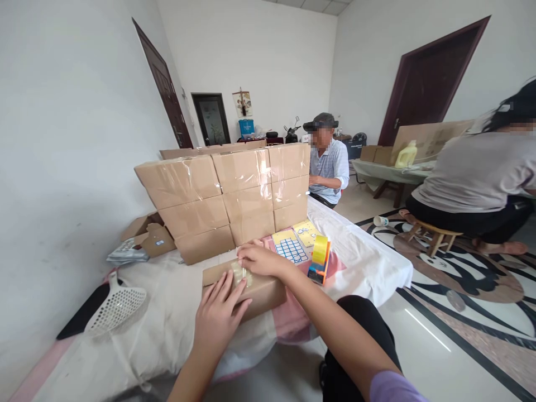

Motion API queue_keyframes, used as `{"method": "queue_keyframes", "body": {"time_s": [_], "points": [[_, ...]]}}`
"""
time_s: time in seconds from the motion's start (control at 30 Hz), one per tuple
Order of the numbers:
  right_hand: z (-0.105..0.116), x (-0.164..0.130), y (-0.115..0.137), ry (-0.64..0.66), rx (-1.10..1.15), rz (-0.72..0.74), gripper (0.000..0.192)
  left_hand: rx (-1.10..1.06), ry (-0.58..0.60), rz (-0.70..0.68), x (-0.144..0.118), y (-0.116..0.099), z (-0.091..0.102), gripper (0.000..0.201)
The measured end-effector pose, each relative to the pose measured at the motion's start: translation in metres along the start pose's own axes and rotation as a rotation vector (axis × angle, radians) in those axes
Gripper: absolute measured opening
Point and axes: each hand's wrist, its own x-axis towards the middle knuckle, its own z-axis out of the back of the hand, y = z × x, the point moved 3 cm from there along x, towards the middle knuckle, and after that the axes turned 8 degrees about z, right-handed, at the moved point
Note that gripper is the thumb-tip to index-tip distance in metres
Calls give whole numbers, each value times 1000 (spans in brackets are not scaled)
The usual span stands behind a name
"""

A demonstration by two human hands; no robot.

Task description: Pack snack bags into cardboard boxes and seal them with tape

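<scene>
The brown cardboard box [264,300] sat on the desk with white and pink cloth [167,312]. The left hand [220,304] lay flat on top, fingers a bit spread, gripping nothing. The right hand [258,260] bent its fingers over the shiny clear tape [242,274] (I couldn't tell if they pinched it). Uneven pushing could wrinkle the tape.

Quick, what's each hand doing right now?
Left hand: open, spread on the cardboard box.
Right hand: bent over the box's top; can't tell whether it grips anything.
</scene>
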Motion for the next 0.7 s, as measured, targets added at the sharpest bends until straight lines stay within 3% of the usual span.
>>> {"method": "queue_keyframes", "body": {"time_s": [0.1, 0.2, 0.27, 0.33, 0.4, 0.53, 0.63, 0.7], "points": [[1, 1, 1, -20, -122, -106, 11, -10, 13, 11, 3, -1, 3, 31], [10, -3, -8, -193, -234, -368, 32, -20, 38, 8, 6, -2, 4, 30], [17, -9, -18, -273, -166, -482, 32, -20, 45, 7, 7, -2, 5, 32], [21, -20, -27, -236, -23, -464, 23, -21, 45, 9, 7, -1, 5, 33], [23, -35, -33, -157, 163, -391, 28, -23, 36, 5, 6, 0, 4, 33], [23, -71, -36, -9, 495, -277, 81, -32, -3, -27, 2, 8, 2, 36], [17, -91, -31, 79, 476, -185, 110, -13, -7, -46, -3, 22, -2, 43], [9, -102, -27, 69, 411, -130, 122, 0, 2, -78, -6, 32, -4, 48]]}}
